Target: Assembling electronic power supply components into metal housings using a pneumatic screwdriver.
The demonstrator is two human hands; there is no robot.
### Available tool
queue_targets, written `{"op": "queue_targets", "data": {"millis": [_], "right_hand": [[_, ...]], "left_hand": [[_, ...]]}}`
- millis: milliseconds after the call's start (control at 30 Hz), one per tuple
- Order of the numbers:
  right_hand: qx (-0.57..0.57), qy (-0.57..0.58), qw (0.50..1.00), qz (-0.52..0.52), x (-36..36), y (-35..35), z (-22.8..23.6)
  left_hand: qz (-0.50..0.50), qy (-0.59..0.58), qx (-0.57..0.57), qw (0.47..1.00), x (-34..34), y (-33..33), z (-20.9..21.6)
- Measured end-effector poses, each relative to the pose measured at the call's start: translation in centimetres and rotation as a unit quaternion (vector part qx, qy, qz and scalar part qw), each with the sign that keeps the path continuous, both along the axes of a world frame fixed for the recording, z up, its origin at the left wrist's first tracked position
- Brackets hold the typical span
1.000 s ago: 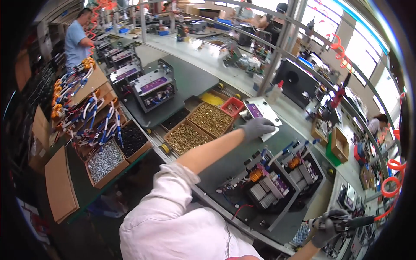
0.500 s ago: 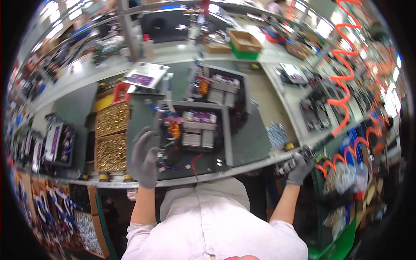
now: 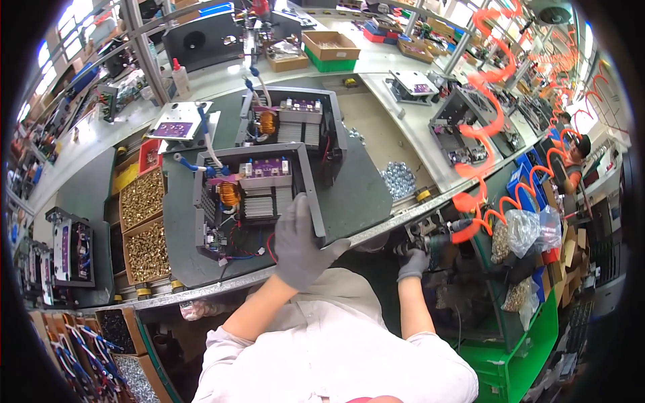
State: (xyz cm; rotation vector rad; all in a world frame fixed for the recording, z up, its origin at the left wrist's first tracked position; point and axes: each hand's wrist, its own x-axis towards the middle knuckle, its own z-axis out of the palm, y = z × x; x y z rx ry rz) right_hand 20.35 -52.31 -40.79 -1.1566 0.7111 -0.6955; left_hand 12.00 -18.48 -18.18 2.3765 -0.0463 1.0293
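Observation:
My left hand (image 3: 299,245), in a grey glove, lies over the front right corner of the nearer grey metal housing (image 3: 318,209). Its fingers are stretched out and the thumb spreads to the right. Whether the fingertips press on the housing is hard to tell. Inside this housing are a copper coil (image 3: 229,194), a purple circuit board (image 3: 265,168) and silver heat sinks (image 3: 259,207). Beyond it stands a similar housing (image 3: 334,114). At the bench's front edge, my gloved right hand (image 3: 412,262) grips a dark air screwdriver (image 3: 437,245) joined to an orange coiled hose (image 3: 465,232).
Boxes of brass fasteners (image 3: 146,250) stand left of the housings, beside a red bin (image 3: 150,156). A pile of silver screws (image 3: 398,179) lies at right. A white plate with a purple board (image 3: 176,127) sits behind. More housings (image 3: 72,247) stand far left.
My left hand has moved right, from the nearer housing's left side to its front right corner. The right hand has come left with the air screwdriver. The whole view has shifted.

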Motion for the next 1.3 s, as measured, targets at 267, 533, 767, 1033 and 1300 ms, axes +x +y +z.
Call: {"op": "queue_targets", "data": {"millis": [267, 533, 767, 1033, 1300], "right_hand": [[-0.408, -0.167, 0.833, 0.335, -3.1, 15.4, 14.6], [-0.868, -0.321, 0.288, 0.244, 7.4, 24.6, 25.3], [-0.947, -0.079, 0.047, 0.307, 10.7, 26.5, 28.8], [-0.637, 0.187, 0.331, 0.671, 14.8, 17.2, 38.4], [-0.618, -0.161, 0.546, 0.542, 6.2, 18.5, 37.9]], "left_hand": [[0.017, -0.027, 0.034, 0.999, -1.8, 3.9, -0.9], [-0.006, 0.003, -0.342, 0.94, -10.9, 12.5, -0.4], [0.091, -0.061, -0.482, 0.869, -15.9, 19.6, -1.4], [0.105, 0.027, -0.006, 0.994, -11.0, 15.7, 8.5], [-0.101, 0.107, 0.133, 0.98, -5.2, 11.4, 11.8]]}}
